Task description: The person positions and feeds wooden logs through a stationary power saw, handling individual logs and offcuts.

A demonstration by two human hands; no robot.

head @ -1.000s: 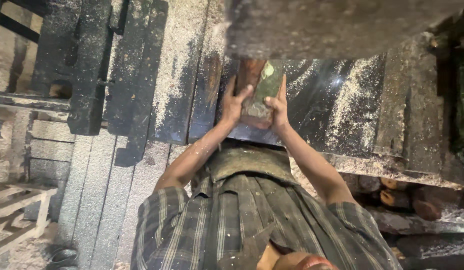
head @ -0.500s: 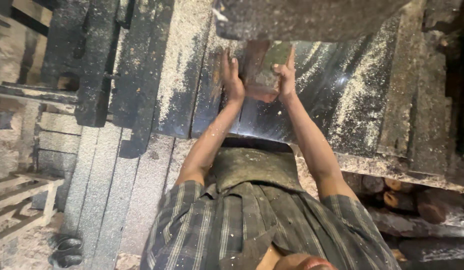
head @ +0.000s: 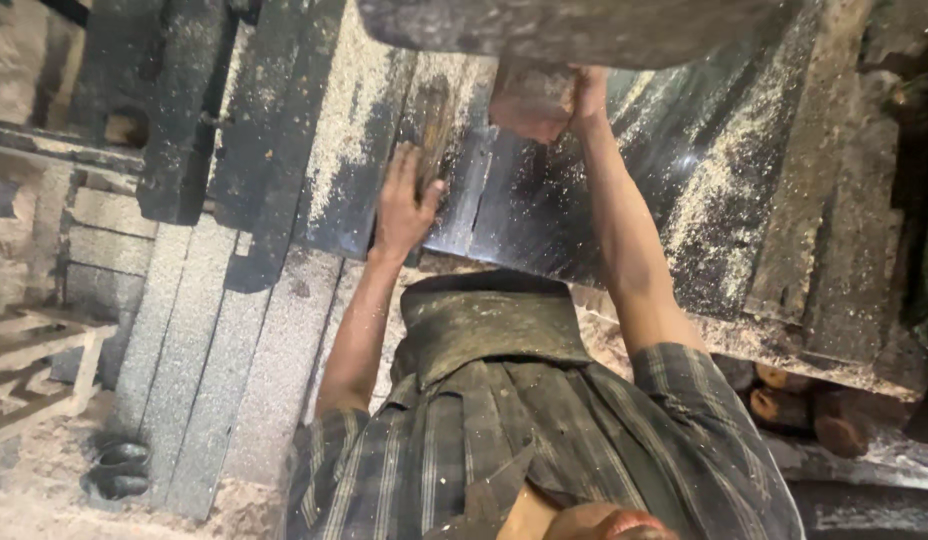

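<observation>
My right hand (head: 587, 96) is stretched far forward and grips a small wooden block (head: 529, 100), holding it against the underside of a large grey machine part (head: 584, 28). Most of the block's far end is hidden under that part. My left hand (head: 404, 203) lies lower and to the left, fingers spread, resting on the dark, shiny metal table (head: 544, 220) dusted with sawdust. Its fingertips touch a brownish worn strip (head: 431, 125) on the table. It holds nothing.
Sawdust-covered grey planks (head: 184, 340) run along the left. A dark beam (head: 179, 120) lies over them. A pale wooden frame (head: 34, 350) stands at the far left, and cut logs (head: 794, 400) lie under the table's right edge.
Both hands held the block before. My left hand has let go and dropped back to the left onto the table, while my right hand has pushed the block farther forward.
</observation>
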